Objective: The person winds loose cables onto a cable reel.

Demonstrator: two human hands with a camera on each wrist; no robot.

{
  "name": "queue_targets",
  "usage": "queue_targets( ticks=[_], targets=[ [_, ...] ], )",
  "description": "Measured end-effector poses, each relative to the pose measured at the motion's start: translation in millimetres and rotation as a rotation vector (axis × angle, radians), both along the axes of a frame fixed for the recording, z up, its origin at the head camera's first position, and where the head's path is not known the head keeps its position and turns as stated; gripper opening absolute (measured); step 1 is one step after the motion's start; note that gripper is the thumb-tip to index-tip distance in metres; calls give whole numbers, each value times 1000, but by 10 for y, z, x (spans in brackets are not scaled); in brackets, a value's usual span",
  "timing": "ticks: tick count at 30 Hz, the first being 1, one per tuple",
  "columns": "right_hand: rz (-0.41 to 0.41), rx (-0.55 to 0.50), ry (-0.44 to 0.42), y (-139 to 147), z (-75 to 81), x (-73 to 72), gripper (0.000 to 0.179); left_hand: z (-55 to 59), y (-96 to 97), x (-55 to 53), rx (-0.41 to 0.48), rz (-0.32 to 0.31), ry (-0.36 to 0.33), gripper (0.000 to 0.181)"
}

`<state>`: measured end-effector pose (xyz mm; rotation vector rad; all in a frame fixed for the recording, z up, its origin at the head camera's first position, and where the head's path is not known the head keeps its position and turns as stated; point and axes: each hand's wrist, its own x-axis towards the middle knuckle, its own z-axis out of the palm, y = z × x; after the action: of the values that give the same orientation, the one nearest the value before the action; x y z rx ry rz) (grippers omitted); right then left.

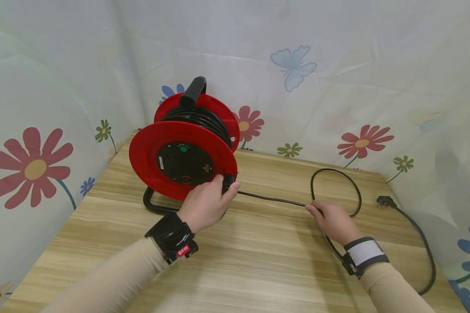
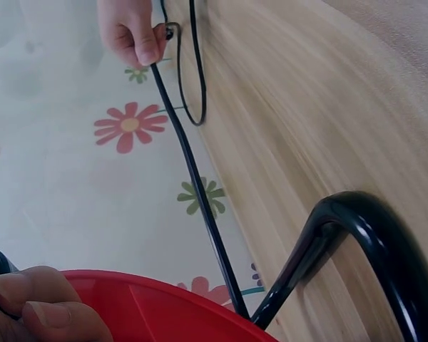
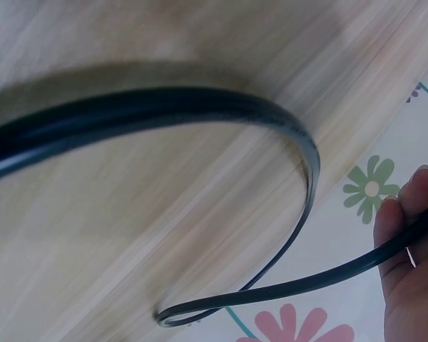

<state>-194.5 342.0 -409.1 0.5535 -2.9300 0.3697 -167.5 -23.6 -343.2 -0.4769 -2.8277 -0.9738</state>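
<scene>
A red cable reel (image 1: 149,150) stands upright on its black tubular frame (image 1: 156,208), wound with black cable (image 1: 203,116). At the lower right of its front disc, my left hand (image 1: 204,203) grips a small black knob (image 1: 228,179). That hand's fingers (image 2: 57,317) curl around the knob in the left wrist view. To the right, my right hand (image 1: 334,221) holds the loose black cord (image 1: 272,199) between thumb and fingers. From the reel the cord runs nearly straight to this hand. Beyond it, the cord makes a loop (image 1: 360,195), also seen in the right wrist view.
The cord's plug (image 1: 385,201) lies near the right edge of the wooden table (image 1: 258,261), its tail curving toward the front. A black carrying handle (image 1: 193,91) tops the reel. Flower-printed sheeting (image 1: 337,65) hangs close behind the table and along both sides.
</scene>
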Motion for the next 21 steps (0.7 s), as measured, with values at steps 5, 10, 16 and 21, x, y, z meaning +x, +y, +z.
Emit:
queue_targets(
  ticks=[5,10,16,21],
  targets=[
    [-2,-1,-25,-54,-6,-17,27,-59,-9,14,7,0,-10,39],
    [3,-10,-40,-105,-14,-33,25,-112,-21,19,8,-2,-29,39],
    [19,-19,-23,-143,-37,-46,25,-173,-28,18,-10,-1,-36,43],
    [24,-22,-26,-187,-44,-38,26,-208,-44,26,-9,-9,-40,44]
  ],
)
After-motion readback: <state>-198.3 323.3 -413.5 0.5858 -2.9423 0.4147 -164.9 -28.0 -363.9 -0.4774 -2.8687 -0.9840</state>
